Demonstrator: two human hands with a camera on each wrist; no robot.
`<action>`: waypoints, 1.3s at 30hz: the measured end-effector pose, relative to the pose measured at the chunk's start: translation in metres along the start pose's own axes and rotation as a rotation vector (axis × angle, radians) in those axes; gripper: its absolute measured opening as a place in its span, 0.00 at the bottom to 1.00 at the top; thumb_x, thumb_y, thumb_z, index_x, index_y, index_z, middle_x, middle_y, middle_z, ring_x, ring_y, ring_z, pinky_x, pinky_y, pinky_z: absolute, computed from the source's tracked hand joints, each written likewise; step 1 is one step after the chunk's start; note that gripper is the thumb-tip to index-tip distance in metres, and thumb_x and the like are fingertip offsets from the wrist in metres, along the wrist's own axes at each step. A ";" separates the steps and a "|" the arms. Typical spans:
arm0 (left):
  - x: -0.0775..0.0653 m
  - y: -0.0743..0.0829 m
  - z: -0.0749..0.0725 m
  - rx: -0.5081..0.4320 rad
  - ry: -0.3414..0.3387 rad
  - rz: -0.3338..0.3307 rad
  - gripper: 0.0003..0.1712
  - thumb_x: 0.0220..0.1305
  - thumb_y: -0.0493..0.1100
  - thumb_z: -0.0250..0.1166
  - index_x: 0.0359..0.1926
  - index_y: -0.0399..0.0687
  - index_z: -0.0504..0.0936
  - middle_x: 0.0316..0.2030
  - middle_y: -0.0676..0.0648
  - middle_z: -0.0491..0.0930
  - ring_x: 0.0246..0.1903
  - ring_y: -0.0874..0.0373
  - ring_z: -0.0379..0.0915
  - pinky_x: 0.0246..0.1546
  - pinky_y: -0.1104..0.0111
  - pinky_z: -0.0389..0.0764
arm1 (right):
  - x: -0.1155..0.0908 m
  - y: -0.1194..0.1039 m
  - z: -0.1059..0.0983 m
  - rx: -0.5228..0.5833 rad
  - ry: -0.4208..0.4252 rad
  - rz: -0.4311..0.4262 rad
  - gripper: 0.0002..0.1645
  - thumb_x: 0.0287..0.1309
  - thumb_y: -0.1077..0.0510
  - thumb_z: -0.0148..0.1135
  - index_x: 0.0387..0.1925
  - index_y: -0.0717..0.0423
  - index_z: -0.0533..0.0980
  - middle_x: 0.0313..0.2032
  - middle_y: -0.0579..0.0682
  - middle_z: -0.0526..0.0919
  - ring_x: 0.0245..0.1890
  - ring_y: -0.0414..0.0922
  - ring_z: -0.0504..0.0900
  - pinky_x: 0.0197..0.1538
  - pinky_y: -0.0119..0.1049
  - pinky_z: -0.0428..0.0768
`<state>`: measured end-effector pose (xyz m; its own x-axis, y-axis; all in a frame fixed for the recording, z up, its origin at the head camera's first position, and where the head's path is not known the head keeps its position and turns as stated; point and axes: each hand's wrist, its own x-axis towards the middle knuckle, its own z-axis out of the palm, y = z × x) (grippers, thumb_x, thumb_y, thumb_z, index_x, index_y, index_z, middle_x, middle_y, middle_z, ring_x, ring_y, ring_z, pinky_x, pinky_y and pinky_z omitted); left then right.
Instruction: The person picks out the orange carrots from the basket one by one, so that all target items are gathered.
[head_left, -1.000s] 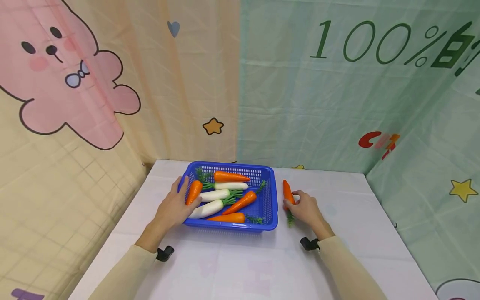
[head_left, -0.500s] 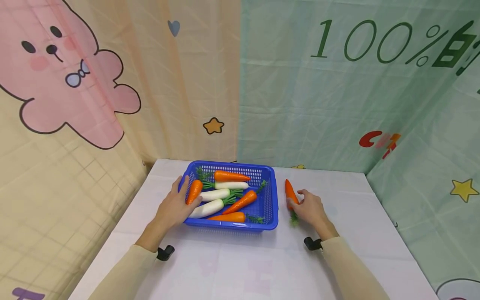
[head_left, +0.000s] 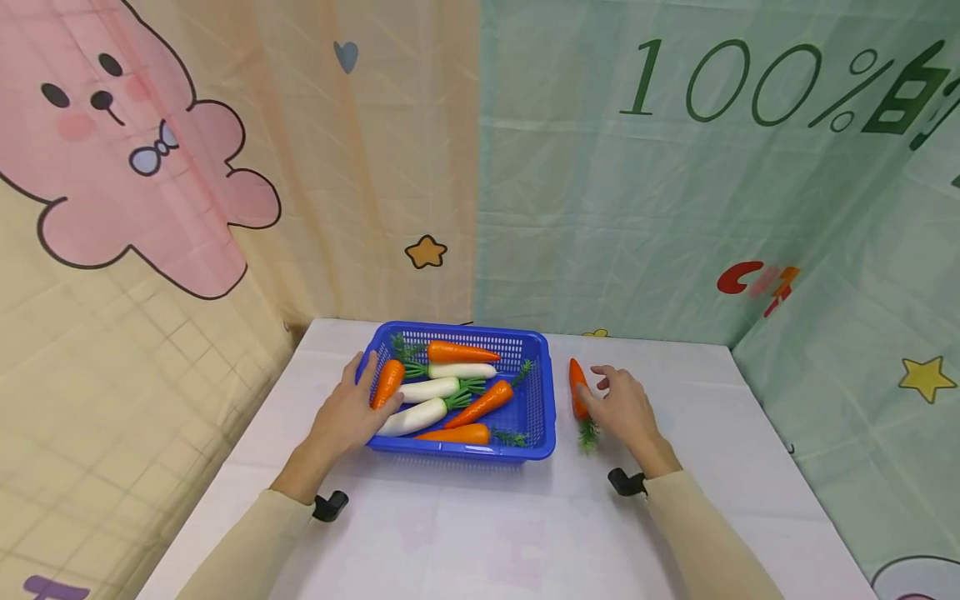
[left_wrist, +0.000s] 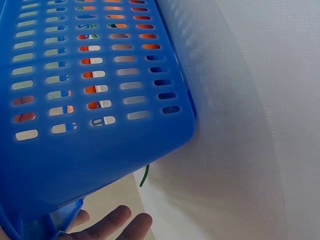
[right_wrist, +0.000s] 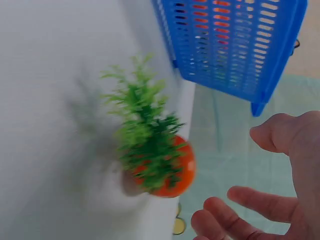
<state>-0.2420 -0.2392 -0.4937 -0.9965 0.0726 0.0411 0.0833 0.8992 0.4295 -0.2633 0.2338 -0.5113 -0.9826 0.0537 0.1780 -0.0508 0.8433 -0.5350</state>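
Observation:
A blue plastic basket (head_left: 536, 429) with slotted walls stands on the table, carrots and white radishes lying inside. At its left side my left hand (head_left: 347, 408) holds the rim, thumb over the inside and fingers outside; in the left wrist view the fingertips (left_wrist: 137, 226) show below the basket wall. To the right of the basket a single carrot (head_left: 578, 390) lies on the table, tip pointing away and green leaves (right_wrist: 145, 130) toward me. My right hand (head_left: 624, 408) is just right of this carrot, its thumb and fingers spread apart with nothing between them.
Inside the basket, several orange carrots (head_left: 487, 404) lie among three white radishes (head_left: 416, 418). The white-covered table (head_left: 465, 533) ends at a printed curtain (head_left: 600, 208) behind and at both sides. Each wrist carries a small black camera mount (head_left: 627, 482).
My right hand has let go of the lone carrot, its fingers spreading and shifting slightly right. The carrot stays on the table, turned a little. My left hand and the basket look the same.

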 end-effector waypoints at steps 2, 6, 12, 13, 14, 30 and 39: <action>0.000 0.000 -0.001 0.000 -0.001 -0.003 0.60 0.86 0.71 0.58 0.96 0.42 0.43 0.94 0.26 0.41 0.84 0.15 0.63 0.79 0.21 0.74 | 0.002 -0.008 -0.003 -0.010 0.011 -0.029 0.35 0.80 0.44 0.69 0.76 0.60 0.82 0.56 0.65 0.90 0.51 0.60 0.88 0.55 0.59 0.92; 0.000 -0.001 -0.001 -0.003 0.001 -0.005 0.60 0.86 0.71 0.58 0.96 0.42 0.44 0.94 0.26 0.42 0.85 0.15 0.62 0.79 0.21 0.73 | 0.006 -0.027 -0.008 -0.025 0.006 -0.079 0.36 0.80 0.44 0.72 0.78 0.58 0.81 0.58 0.65 0.89 0.54 0.60 0.88 0.56 0.58 0.93; 0.000 -0.001 -0.001 -0.018 0.009 -0.003 0.60 0.86 0.71 0.58 0.96 0.41 0.44 0.94 0.26 0.42 0.85 0.16 0.61 0.81 0.22 0.71 | 0.013 -0.054 -0.011 -0.046 -0.020 -0.157 0.37 0.78 0.44 0.75 0.79 0.57 0.80 0.61 0.64 0.88 0.57 0.61 0.88 0.59 0.60 0.94; 0.000 -0.001 -0.001 -0.021 0.011 -0.002 0.60 0.86 0.71 0.59 0.96 0.41 0.44 0.94 0.26 0.43 0.85 0.16 0.62 0.81 0.22 0.71 | 0.014 -0.059 -0.011 -0.049 -0.028 -0.174 0.37 0.78 0.44 0.75 0.79 0.56 0.81 0.62 0.64 0.88 0.57 0.61 0.88 0.60 0.60 0.94; -0.001 -0.001 -0.001 -0.025 0.013 -0.002 0.60 0.86 0.71 0.59 0.96 0.41 0.45 0.94 0.26 0.43 0.85 0.16 0.62 0.81 0.22 0.71 | 0.015 -0.063 -0.011 -0.054 -0.037 -0.193 0.37 0.78 0.44 0.76 0.79 0.56 0.81 0.62 0.64 0.88 0.58 0.61 0.88 0.60 0.60 0.94; 0.000 -0.001 0.000 -0.040 0.029 0.001 0.60 0.86 0.69 0.61 0.96 0.41 0.45 0.94 0.26 0.44 0.85 0.17 0.63 0.82 0.24 0.71 | 0.048 -0.120 -0.007 -0.112 -0.434 -0.490 0.38 0.80 0.45 0.76 0.83 0.51 0.78 0.77 0.64 0.79 0.75 0.63 0.81 0.81 0.65 0.83; -0.002 0.000 0.000 -0.044 0.014 -0.009 0.60 0.86 0.69 0.61 0.97 0.42 0.44 0.94 0.26 0.44 0.85 0.17 0.63 0.81 0.23 0.72 | 0.067 -0.139 0.016 -0.130 -0.663 -0.550 0.36 0.78 0.49 0.78 0.81 0.54 0.80 0.79 0.60 0.82 0.83 0.62 0.77 0.89 0.64 0.74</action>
<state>-0.2399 -0.2390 -0.4934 -0.9971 0.0582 0.0494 0.0746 0.8798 0.4695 -0.3251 0.1117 -0.4388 -0.7282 -0.6674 -0.1556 -0.5678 0.7147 -0.4084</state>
